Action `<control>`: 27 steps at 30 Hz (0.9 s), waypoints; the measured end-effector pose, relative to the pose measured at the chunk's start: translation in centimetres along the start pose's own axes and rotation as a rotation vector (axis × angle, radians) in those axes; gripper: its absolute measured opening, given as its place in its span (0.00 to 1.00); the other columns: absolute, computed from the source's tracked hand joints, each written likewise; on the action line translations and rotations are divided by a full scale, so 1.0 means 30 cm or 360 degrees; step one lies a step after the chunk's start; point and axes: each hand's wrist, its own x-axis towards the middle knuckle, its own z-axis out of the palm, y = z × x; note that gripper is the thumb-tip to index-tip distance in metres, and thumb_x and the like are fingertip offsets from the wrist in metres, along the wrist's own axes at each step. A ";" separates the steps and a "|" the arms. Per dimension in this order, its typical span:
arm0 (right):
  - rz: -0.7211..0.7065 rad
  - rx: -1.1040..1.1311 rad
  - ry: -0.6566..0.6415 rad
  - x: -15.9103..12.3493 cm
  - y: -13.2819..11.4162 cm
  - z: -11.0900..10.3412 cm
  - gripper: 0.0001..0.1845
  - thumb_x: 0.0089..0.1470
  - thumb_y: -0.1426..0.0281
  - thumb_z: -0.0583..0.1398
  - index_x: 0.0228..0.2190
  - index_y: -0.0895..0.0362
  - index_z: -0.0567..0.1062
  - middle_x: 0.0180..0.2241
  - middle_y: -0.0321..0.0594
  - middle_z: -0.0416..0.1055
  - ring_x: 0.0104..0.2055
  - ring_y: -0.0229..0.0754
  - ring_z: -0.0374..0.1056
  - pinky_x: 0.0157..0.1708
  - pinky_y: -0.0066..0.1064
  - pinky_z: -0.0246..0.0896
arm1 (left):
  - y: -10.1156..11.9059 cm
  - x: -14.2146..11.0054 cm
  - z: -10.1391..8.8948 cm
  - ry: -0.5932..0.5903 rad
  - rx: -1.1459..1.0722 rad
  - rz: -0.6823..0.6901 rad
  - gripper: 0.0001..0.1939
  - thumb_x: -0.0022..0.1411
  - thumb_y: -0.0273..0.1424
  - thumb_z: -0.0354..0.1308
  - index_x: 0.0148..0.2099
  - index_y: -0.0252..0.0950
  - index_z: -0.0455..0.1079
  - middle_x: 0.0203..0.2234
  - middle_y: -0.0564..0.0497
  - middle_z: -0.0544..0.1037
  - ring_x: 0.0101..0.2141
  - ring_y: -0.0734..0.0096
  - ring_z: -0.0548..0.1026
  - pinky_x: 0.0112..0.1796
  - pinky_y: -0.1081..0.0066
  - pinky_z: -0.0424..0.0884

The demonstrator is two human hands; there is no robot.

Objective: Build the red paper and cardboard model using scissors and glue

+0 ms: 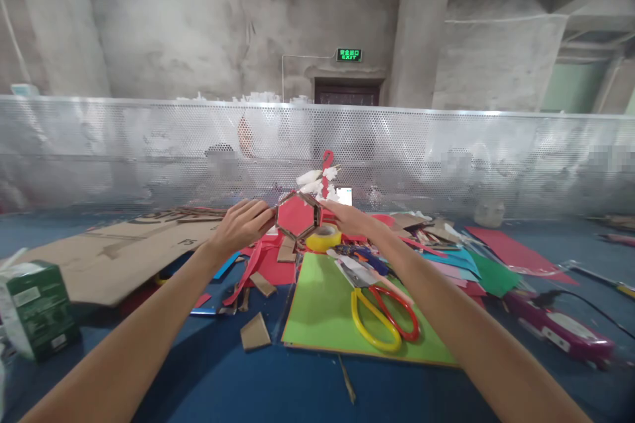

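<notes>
Both my hands reach forward over a blue table [208, 370] and hold up a hexagonal ring of cardboard strips [299, 217]. My left hand [241, 225] pinches the ring's left corner with curled fingers. My right hand [350, 218] grips its right side, fingers pressed against the strip. Red paper [270, 264] lies under and behind the ring. A roll of yellow tape [323, 238] sits just below it. On a green sheet [322, 310] lie yellow-handled scissors [372, 320] and red-handled scissors [399, 314].
A large flat cardboard sheet [114, 258] lies at the left, a green box [34, 307] at the far left. Cardboard scraps [255, 332] are scattered in front. Coloured paper sheets [476, 268] and a purple glue gun [560, 327] lie right. A perforated metal screen [446, 152] borders the back.
</notes>
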 end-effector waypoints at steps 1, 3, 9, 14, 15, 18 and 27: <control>0.0050 -0.0044 -0.0047 -0.006 0.005 0.001 0.40 0.55 0.82 0.55 0.68 0.55 0.62 0.68 0.47 0.62 0.68 0.56 0.60 0.66 0.51 0.58 | -0.001 0.000 0.001 -0.0012 -0.0001 -0.0039 0.07 0.70 0.30 0.54 0.38 0.40 0.72 0.30 0.50 0.78 0.33 0.67 0.75 0.38 0.66 0.67; 0.0141 -0.0130 -0.0136 -0.016 0.011 -0.004 0.37 0.56 0.81 0.56 0.67 0.56 0.65 0.67 0.49 0.63 0.67 0.57 0.62 0.65 0.49 0.59 | -0.009 -0.005 0.001 -0.0048 -0.0002 -0.0132 0.07 0.71 0.33 0.54 0.41 0.39 0.73 0.33 0.48 0.80 0.36 0.64 0.78 0.41 0.66 0.69; 0.0183 -0.0185 -0.0163 -0.017 0.020 -0.047 0.30 0.62 0.77 0.53 0.65 0.60 0.68 0.64 0.52 0.67 0.65 0.55 0.66 0.64 0.46 0.61 | -0.062 -0.034 -0.015 -0.0351 -0.0081 -0.0504 0.13 0.68 0.40 0.56 0.49 0.39 0.73 0.42 0.45 0.82 0.42 0.55 0.81 0.42 0.63 0.72; 0.0177 -0.0169 -0.0176 -0.010 0.020 -0.073 0.23 0.63 0.75 0.55 0.57 0.57 0.77 0.59 0.48 0.74 0.60 0.53 0.71 0.60 0.41 0.65 | -0.120 -0.056 -0.029 -0.0666 -0.0081 -0.0782 0.19 0.68 0.44 0.55 0.56 0.41 0.72 0.49 0.44 0.82 0.42 0.50 0.81 0.38 0.61 0.71; 0.0180 -0.0166 -0.0185 -0.010 0.017 -0.077 0.22 0.63 0.75 0.55 0.55 0.56 0.78 0.57 0.47 0.75 0.59 0.53 0.72 0.58 0.41 0.66 | -0.129 -0.062 -0.027 -0.0716 -0.0089 -0.0800 0.20 0.67 0.44 0.55 0.57 0.41 0.72 0.50 0.43 0.82 0.43 0.49 0.81 0.38 0.61 0.71; 0.0188 -0.0152 -0.0209 -0.014 0.012 -0.084 0.19 0.63 0.74 0.55 0.51 0.55 0.81 0.53 0.46 0.79 0.55 0.53 0.75 0.55 0.39 0.68 | -0.144 -0.089 -0.007 -0.0791 -0.0144 -0.0822 0.22 0.67 0.44 0.54 0.58 0.41 0.72 0.51 0.41 0.82 0.44 0.46 0.81 0.40 0.58 0.72; 0.0317 -0.0089 -0.0277 -0.036 0.049 -0.114 0.16 0.61 0.72 0.59 0.47 0.52 0.83 0.49 0.43 0.81 0.49 0.50 0.78 0.49 0.35 0.70 | -0.127 -0.162 0.092 -0.0709 -0.0182 -0.0580 0.18 0.71 0.42 0.53 0.54 0.36 0.70 0.46 0.42 0.81 0.43 0.55 0.80 0.39 0.64 0.71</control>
